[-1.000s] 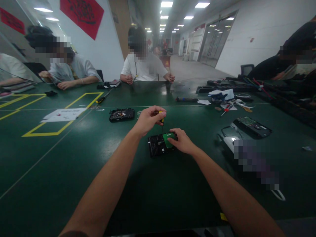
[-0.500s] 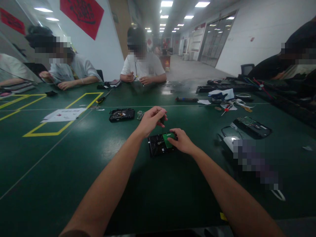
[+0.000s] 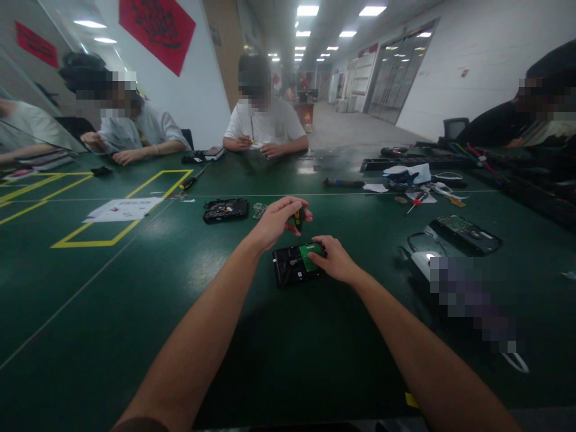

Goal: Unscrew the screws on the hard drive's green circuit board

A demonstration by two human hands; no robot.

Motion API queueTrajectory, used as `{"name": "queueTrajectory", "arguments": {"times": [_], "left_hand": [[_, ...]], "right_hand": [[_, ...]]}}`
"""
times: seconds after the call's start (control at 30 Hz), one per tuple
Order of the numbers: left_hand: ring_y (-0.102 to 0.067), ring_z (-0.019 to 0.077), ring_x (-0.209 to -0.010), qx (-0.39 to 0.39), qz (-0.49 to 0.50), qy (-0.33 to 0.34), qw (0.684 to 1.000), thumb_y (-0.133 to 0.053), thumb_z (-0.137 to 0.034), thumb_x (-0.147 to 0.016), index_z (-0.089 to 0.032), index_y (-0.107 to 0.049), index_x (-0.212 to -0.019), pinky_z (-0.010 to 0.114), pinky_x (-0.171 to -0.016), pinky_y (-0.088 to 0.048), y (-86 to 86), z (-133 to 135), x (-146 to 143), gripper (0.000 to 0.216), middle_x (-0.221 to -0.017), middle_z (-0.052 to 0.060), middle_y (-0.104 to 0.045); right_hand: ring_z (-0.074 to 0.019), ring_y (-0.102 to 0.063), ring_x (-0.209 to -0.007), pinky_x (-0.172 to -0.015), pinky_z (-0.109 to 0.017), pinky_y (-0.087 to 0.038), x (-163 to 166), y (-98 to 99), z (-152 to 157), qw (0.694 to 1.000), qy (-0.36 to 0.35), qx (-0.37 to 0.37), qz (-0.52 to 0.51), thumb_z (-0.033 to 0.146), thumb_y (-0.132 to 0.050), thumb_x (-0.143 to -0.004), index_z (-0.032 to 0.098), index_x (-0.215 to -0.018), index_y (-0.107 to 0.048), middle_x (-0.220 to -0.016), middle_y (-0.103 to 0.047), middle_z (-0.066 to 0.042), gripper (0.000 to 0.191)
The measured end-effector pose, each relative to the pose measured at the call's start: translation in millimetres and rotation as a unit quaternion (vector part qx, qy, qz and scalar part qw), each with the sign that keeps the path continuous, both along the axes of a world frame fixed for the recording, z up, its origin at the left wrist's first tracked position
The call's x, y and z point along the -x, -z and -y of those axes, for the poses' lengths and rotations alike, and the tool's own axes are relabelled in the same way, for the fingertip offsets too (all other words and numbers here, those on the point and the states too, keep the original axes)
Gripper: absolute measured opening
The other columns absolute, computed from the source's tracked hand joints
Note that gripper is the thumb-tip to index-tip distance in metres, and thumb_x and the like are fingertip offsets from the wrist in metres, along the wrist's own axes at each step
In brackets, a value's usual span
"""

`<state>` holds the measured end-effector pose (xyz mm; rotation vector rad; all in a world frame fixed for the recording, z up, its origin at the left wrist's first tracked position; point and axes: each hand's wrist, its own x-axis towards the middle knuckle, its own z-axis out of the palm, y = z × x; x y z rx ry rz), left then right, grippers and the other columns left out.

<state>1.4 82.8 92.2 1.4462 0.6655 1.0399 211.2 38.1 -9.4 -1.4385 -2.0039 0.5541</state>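
Note:
In front of me a black hard drive [image 3: 287, 270] with a green circuit board [image 3: 307, 257] lies on the dark green table. My left hand [image 3: 282, 221] is closed around a black and yellow screwdriver [image 3: 297, 219], held upright over the drive's far edge; its tip is too small to make out. My right hand [image 3: 333, 257] grips the drive's right end, the thumb resting on the green board. Beyond my left hand sit a loose circuit board [image 3: 259, 210] and another, opened hard drive [image 3: 225, 210].
At right lie another hard drive [image 3: 465, 234], a pale device with a strap [image 3: 423, 261] and a red screwdriver [image 3: 418, 201]. A paper sheet [image 3: 121, 210] lies inside yellow tape at left. Another screwdriver [image 3: 189, 181] lies farther back. Several people sit around the table.
The view has shifted slightly, so everything sits a little to the right. The screwdriver's yellow handle markings now show in my left hand. My right hand keeps its hold on the drive.

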Motion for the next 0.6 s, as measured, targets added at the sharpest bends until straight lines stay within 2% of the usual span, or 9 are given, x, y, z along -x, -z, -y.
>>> {"name": "queueTrajectory", "arguments": {"times": [0.1,0.27,0.37,0.47,0.6], "left_hand": [[-0.07,0.0208,-0.095,-0.017,-0.01,-0.001,1.0,-0.063,-0.046,-0.097,-0.02,-0.071,-0.105,0.023,-0.055,-0.054,0.9,-0.5,-0.6,0.028,-0.104,0.01,-0.074],[-0.062,0.0124,-0.072,-0.073,-0.043,-0.089,0.992,-0.079,-0.045,-0.085,-0.018,-0.068,-0.091,0.02,-0.051,-0.048,5.4,-2.3,-2.6,0.03,-0.085,0.004,-0.067],[-0.056,0.01,-0.066,-0.082,-0.04,-0.11,0.99,-0.086,-0.042,-0.079,-0.019,-0.062,-0.086,0.02,-0.05,-0.047,8.1,-2.6,-4.1,0.034,-0.078,0.0,-0.061],[-0.055,0.0098,-0.064,-0.077,-0.035,-0.106,0.991,-0.086,-0.043,-0.079,-0.019,-0.06,-0.087,0.02,-0.049,-0.046,8.4,-2.1,-4.6,0.036,-0.077,-0.001,-0.059],[-0.063,0.0135,-0.077,-0.074,-0.031,-0.05,0.995,-0.078,-0.044,-0.087,-0.019,-0.066,-0.106,0.022,-0.058,-0.054,5.9,-2.0,-2.2,0.034,-0.086,0.002,-0.064]], "right_hand": [[-0.0283,-0.06,-0.113,-0.097,-0.047,-0.05,-0.5,-0.2,-0.1,1.0,0.0,0.003,-0.001,0.032,-0.071,-0.092,0.017,-0.134,-0.062,-0.125,-0.065,-0.014,0.045],[-0.0283,-0.059,-0.116,-0.098,-0.046,-0.049,-1.0,0.0,-0.2,1.0,-0.003,0.004,-0.003,0.032,-0.071,-0.092,0.018,-0.134,-0.061,-0.128,-0.064,-0.014,0.045],[-0.0285,-0.058,-0.117,-0.098,-0.046,-0.048,-0.7,0.3,-0.3,1.0,-0.008,-0.002,-0.006,0.03,-0.072,-0.091,0.019,-0.133,-0.061,-0.127,-0.064,-0.014,0.044],[-0.0284,-0.058,-0.117,-0.098,-0.045,-0.048,-0.6,0.4,-0.6,1.0,-0.009,-0.005,-0.005,0.029,-0.072,-0.091,0.018,-0.132,-0.061,-0.126,-0.065,-0.014,0.043],[-0.0276,-0.059,-0.113,-0.097,-0.045,-0.049,-1.3,1.1,-1.2,1.0,-0.003,-0.001,0.002,0.031,-0.071,-0.092,0.015,-0.133,-0.061,-0.126,-0.064,-0.015,0.045]]}}
